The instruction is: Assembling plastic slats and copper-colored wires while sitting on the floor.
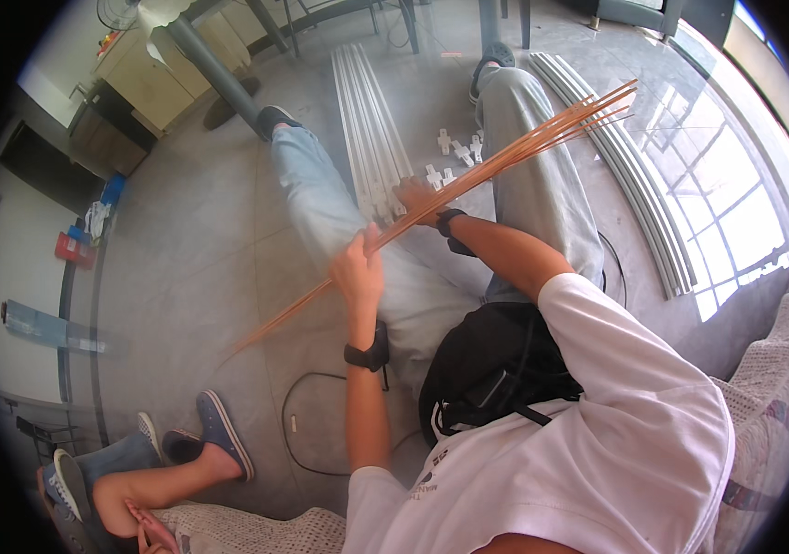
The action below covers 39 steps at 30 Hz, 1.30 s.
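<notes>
My left hand (358, 268) is closed around a bundle of long, thin copper-coloured rods (505, 159). The bundle slants from the lower left up to the far right, its ends fanning out a little above my right knee. Beyond it, my right hand (419, 199) reaches down with fingers stretched out at the near ends of several long white strips (367, 111) lying on the floor. The rods pass in front of part of this hand, and I cannot make out anything in it. Small white plastic connectors (462, 153) lie scattered between my legs.
More long pale strips (621, 175) lie on the floor beyond my right leg. A black bag (496, 369) rests on my lap. Black cable (288, 420) loops over the tiles (200, 222). Another person's legs and shoes (224, 429) are at the lower left. Table legs (214, 65) stand ahead.
</notes>
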Each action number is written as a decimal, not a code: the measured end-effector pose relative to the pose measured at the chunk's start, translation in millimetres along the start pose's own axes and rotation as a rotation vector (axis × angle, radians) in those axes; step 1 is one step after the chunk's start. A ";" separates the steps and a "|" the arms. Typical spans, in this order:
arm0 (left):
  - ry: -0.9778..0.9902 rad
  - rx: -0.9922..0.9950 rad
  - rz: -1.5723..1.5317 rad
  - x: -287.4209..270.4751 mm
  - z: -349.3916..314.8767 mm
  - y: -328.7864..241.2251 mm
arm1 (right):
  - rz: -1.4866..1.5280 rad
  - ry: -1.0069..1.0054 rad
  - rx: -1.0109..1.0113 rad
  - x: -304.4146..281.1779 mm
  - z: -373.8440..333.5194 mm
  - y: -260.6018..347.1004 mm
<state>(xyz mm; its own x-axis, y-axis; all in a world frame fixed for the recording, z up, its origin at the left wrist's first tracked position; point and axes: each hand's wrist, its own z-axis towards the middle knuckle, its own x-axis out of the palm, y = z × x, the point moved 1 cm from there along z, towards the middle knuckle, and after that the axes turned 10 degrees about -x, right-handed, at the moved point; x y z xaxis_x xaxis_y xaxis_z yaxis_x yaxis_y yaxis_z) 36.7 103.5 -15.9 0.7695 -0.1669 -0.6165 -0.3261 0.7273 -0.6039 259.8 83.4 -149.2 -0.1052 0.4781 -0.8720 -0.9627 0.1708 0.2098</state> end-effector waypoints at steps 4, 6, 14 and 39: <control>0.003 0.002 0.002 -0.3 0.4 1.3 | -0.008 -0.001 0.041 0.1 -0.6 -0.2; -0.007 0.019 0.004 0.2 0.9 1.8 | -0.012 -0.031 0.017 -0.6 -0.9 0.1; -0.014 0.019 0.017 1.8 -0.7 5.2 | 0.017 0.097 0.177 -2.7 9.7 8.7; 0.012 0.026 0.045 1.6 -2.6 8.7 | -0.127 0.110 -0.156 2.7 34.6 9.2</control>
<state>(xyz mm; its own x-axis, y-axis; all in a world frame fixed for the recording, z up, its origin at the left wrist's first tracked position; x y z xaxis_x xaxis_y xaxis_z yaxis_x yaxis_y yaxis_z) 33.6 107.9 -23.4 0.7479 -0.1412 -0.6487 -0.3457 0.7514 -0.5620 259.3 116.1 -134.4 0.0011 0.3627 -0.9319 -0.9960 0.0840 0.0315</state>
